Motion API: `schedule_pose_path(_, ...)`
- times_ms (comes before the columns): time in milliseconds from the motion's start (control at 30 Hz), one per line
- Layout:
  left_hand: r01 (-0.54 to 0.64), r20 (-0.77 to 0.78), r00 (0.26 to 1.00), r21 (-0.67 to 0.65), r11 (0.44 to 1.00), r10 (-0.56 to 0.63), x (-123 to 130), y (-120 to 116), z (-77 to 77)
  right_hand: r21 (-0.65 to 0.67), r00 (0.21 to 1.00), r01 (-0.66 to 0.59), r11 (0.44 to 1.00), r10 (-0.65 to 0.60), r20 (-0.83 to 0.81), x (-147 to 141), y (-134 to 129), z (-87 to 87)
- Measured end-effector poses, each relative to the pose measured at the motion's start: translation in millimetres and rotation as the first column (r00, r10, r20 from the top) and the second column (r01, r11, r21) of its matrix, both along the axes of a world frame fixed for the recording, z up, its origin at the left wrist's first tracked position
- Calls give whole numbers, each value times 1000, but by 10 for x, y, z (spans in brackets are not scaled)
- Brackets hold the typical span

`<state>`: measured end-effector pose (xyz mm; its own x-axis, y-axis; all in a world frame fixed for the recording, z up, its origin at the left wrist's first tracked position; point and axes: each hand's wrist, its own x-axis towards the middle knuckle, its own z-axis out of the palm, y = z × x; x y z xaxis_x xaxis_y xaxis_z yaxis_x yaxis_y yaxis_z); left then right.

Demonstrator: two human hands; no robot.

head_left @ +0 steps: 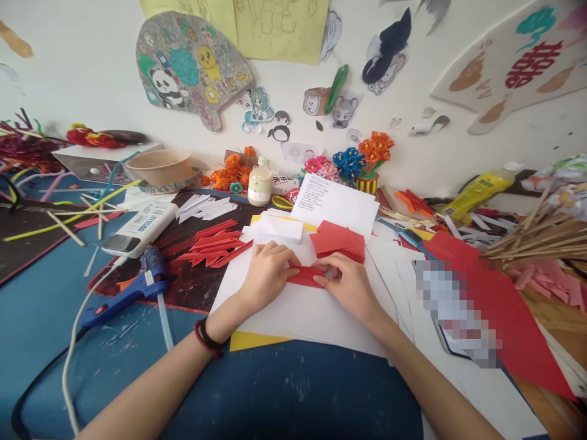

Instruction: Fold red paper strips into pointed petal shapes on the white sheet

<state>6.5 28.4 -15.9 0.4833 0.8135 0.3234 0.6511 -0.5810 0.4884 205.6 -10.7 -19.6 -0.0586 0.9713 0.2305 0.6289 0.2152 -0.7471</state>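
Between my two hands lies a small piece of folded red paper (306,276), low over a large white sheet (293,315). My left hand (269,272) pinches its left end with thumb and forefinger. At the right end, my right hand (346,282) grips it the same way. Just behind my right hand is a stack of red paper pieces (339,239). A pile of white paper pieces (279,229) sits behind my left hand. Several folded red strips (213,244) are heaped to the left, with folded white strips (206,206) beyond them.
A blue glue gun (137,287) and a white power bank (140,230) with a cable lie at left. On the right are a phone (458,315), red sheets (499,299) and wooden sticks (527,235). A bottle (260,182) and a handwritten sheet (339,205) stand behind.
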Motion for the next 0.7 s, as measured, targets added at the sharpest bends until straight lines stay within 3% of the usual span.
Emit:
schedule_pose_path(200, -17, 19, 1000, -30, 999, 17, -19, 29, -14, 53, 997, -73, 996, 74, -15, -4, 2, 6)
schedule_pose_path(433, -6, -66, 998, 53, 999, 9, -42, 42, 9, 177, 994, -89, 980, 75, 83, 1, -17, -32)
schedule_pose_path(700, 160, -189, 972, 102, 982, -139, -102, 56, 78, 174, 993, -77, 982, 61, 100, 11, -9, -30)
